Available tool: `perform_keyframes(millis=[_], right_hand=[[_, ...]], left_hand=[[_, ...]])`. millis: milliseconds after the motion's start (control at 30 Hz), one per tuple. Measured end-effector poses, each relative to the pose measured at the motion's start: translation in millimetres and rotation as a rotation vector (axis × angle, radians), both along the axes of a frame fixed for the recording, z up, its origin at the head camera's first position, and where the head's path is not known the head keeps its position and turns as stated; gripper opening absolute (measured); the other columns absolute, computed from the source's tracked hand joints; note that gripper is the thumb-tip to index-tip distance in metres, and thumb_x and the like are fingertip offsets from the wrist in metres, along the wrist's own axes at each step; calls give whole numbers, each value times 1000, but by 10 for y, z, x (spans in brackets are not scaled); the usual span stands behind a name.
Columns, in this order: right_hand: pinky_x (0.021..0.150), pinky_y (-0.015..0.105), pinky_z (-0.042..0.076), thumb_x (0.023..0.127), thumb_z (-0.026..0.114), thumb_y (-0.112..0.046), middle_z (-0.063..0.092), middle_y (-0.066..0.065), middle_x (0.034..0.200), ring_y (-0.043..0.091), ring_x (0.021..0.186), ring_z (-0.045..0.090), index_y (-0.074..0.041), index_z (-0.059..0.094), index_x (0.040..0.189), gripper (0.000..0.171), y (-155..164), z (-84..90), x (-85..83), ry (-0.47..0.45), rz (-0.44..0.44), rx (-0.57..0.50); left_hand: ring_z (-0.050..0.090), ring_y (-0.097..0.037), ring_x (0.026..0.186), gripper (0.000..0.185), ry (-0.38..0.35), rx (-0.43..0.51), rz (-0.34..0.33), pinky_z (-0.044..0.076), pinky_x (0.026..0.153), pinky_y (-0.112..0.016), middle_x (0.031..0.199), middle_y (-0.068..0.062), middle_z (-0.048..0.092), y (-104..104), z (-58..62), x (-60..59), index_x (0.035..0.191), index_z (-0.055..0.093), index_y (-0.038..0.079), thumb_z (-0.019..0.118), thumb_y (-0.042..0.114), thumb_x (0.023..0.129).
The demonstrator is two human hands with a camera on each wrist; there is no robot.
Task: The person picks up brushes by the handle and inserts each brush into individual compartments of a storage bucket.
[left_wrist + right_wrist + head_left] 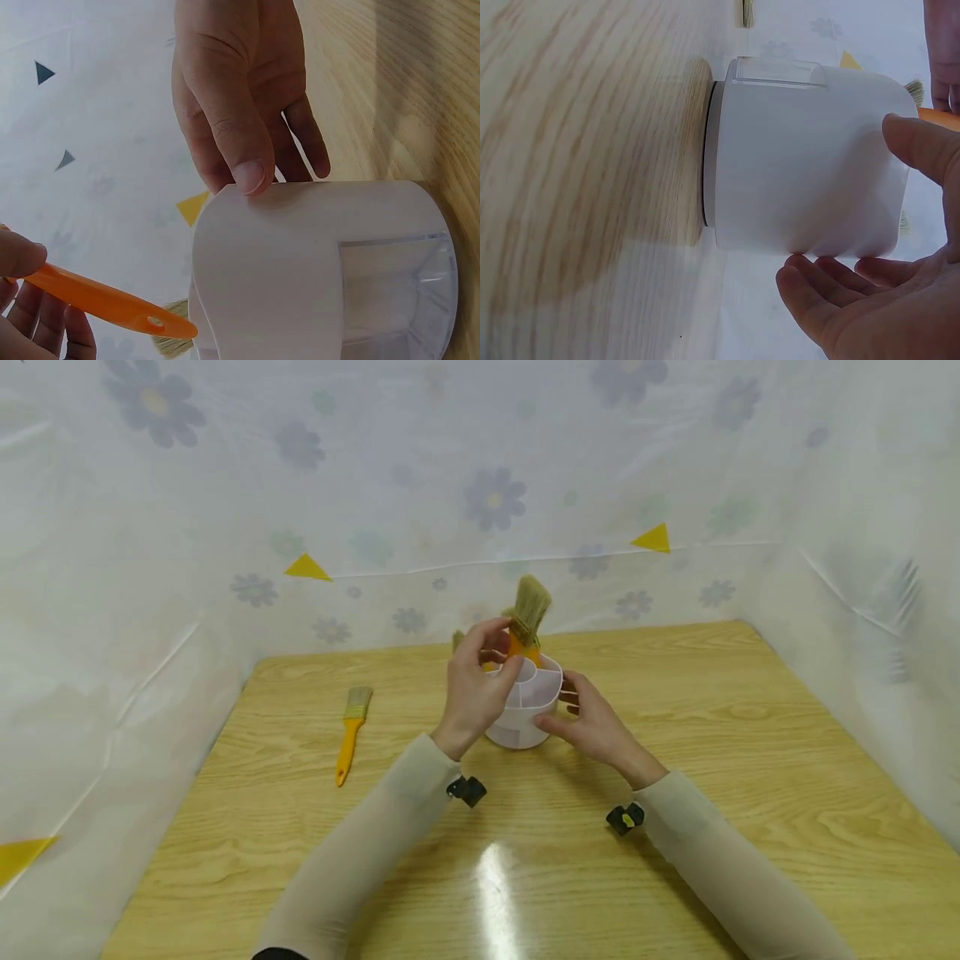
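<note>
Spare brush (pixel 352 733) (orange handle), floral sheeting (pixel 225 485)

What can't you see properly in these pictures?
- Inside the white holder: the head view shows only its top, and both wrist views only its outer wall.
- The lower handle of the brush in the left hand: the head view hides it behind the fingers and the holder's rim.
- How many other brushes stand behind: the left hand covers them.
- The right hand: its fingertips are hidden behind the holder.
</note>
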State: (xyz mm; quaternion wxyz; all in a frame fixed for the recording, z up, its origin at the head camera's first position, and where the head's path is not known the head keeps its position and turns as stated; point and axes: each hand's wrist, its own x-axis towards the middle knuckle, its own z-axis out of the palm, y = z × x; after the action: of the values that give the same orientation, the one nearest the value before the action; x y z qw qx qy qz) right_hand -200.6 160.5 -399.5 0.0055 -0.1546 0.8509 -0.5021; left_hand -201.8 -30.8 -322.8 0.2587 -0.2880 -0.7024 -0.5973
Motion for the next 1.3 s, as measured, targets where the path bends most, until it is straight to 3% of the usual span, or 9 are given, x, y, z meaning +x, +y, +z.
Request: perform_keyframes(millis=[133, 433, 900, 1300], right_hand=[[104, 53, 34, 86, 72, -35, 39, 15, 142, 33, 127, 42, -7, 27, 147, 81, 1, -5, -6, 3, 0, 2], [104, 53, 33, 85, 72, -36, 38, 14, 142, 34, 128, 41, -8, 26, 148, 83, 6, 8, -3, -19, -1, 0], [104, 53, 33, 85, 72, -35, 39, 14, 142, 34, 128, 40, -8, 27, 147, 82, 15, 7, -6, -27, 3, -10], [104, 55, 32, 86, 72, -34, 37, 17, 143, 37, 129, 39, -4, 25, 148, 83, -7, -2, 0, -21, 14, -11]], left_hand=[[59, -30, 85, 43, 22, 0, 25, 51, 73, -46, 96, -21, 61, 31, -114, -174, 122, 56, -5, 64, -12, 80], [59, -20, 86, 41, 26, -16, 75, 51, 74, -33, 97, -12, 61, 76, -149, -292, 123, 58, 2, 64, -6, 83], [59, -19, 86, 40, 30, 6, 86, 52, 75, -32, 96, -12, 62, 128, -102, -360, 122, 58, 2, 64, -4, 83], [60, -21, 83, 41, -54, -55, 76, 53, 74, -30, 95, -11, 61, 186, -320, -356, 122, 57, 3, 64, -4, 83]])
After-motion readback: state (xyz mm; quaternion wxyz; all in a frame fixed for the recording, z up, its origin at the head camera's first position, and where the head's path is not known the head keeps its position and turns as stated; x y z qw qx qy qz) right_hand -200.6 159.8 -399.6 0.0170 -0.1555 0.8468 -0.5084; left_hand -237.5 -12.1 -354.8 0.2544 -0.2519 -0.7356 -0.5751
